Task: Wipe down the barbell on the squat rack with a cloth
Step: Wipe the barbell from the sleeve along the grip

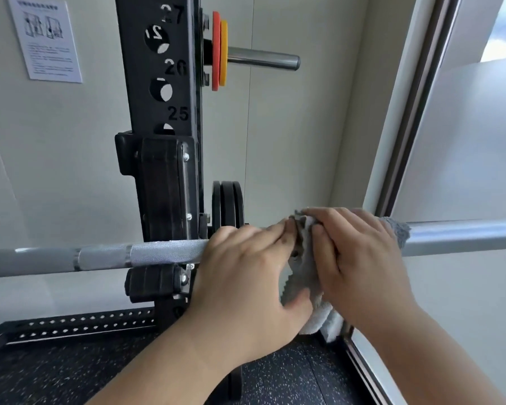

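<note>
The barbell (pixel 158 254) lay across the hook of the black rack upright (pixel 158 97), with a grey cloth (pixel 303 276) draped over it to the right. The right hand (pixel 360 258) closed its grip round the cloth and barbell. The left hand (pixel 246 273), just beside it, gripped the barbell, thumb on the hanging cloth.

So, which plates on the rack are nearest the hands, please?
The black plates, low behind the bar; the red and yellow pair hang higher up.

Squat rack (pixel 158 83) on speckled floor (pixel 56 375), barbell (pixel 158 254) across its hook (pixel 152 283).
</note>
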Demonstrator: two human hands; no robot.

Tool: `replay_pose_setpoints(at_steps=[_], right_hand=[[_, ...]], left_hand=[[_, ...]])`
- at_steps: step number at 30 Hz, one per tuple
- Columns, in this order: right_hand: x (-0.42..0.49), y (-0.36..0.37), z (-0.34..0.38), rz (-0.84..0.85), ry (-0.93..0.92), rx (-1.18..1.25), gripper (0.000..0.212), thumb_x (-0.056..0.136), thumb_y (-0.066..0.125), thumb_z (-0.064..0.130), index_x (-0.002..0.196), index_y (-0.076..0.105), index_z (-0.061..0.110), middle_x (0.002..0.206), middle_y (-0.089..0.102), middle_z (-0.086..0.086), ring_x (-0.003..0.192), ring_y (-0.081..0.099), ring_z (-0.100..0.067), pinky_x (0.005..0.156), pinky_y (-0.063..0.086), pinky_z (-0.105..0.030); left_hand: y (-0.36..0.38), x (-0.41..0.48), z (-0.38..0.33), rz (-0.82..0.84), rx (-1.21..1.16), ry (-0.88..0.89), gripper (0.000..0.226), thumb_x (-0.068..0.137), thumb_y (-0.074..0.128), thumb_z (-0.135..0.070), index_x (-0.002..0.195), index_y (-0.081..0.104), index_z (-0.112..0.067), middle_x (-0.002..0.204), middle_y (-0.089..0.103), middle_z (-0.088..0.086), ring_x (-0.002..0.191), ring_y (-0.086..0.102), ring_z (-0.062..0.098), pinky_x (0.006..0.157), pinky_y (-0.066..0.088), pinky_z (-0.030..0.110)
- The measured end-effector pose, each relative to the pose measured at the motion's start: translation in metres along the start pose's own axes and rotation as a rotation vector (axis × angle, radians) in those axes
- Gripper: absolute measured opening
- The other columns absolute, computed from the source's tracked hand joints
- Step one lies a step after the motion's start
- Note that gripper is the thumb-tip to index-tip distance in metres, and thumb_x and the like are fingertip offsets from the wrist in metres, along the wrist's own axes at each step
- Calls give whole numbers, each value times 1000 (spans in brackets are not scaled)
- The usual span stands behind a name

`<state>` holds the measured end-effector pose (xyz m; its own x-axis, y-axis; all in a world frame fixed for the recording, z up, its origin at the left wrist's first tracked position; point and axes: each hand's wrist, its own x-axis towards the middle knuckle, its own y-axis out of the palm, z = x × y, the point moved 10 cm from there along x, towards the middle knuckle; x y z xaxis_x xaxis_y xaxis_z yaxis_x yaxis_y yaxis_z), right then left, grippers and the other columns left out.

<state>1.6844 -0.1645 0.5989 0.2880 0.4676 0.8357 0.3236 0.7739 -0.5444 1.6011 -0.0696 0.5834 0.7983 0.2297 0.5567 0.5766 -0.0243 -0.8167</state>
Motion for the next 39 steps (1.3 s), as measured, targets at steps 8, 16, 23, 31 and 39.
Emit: replay_pose_setpoints(at_steps=[8, 16, 23, 31, 39], right_hand=[[31, 19, -6, 235, 80, -80, 37, 108, 31, 38, 91, 62, 28, 79, 69, 7, 82, 65, -25, 69, 47, -37], [-5, 2, -2, 38, -41, 20, 40, 108, 37, 33, 129, 70, 24, 115, 75, 10, 111, 67, -18, 99, 48, -38], [46, 33, -17, 457, 188, -90, 44, 106, 32, 42, 74, 50, 19, 70, 59, 1, 76, 58, -27, 57, 36, -35], [-4, 0, -4, -100, -28, 98, 31, 105, 43, 27, 113, 73, 22, 99, 74, 11, 98, 68, -16, 90, 46, -38], [45, 31, 21, 261, 66, 30, 36, 105, 36, 39, 76, 48, 22, 63, 52, 4, 63, 50, -30, 58, 40, -41]], left_hand=[[0, -4, 5, -42, -59, 26, 46, 80, 58, -58, 113, 74, -30, 121, 68, -22, 108, 58, 7, 94, 43, 33], [2, 3, -3, 27, 28, 19, 59, 82, 43, -73, 125, 61, -37, 120, 62, -23, 105, 54, 8, 97, 40, 39], [6, 0, 2, -1, 49, 54, 51, 80, 56, -64, 114, 73, -30, 120, 66, -21, 103, 55, 10, 90, 41, 38], [8, -5, -2, -36, 87, 102, 74, 85, 51, -67, 140, 62, -19, 141, 63, -10, 122, 57, 13, 102, 41, 42], [4, -22, -6, 16, 97, 131, 61, 88, 52, -62, 131, 64, -20, 137, 58, -5, 138, 46, 19, 125, 29, 41]])
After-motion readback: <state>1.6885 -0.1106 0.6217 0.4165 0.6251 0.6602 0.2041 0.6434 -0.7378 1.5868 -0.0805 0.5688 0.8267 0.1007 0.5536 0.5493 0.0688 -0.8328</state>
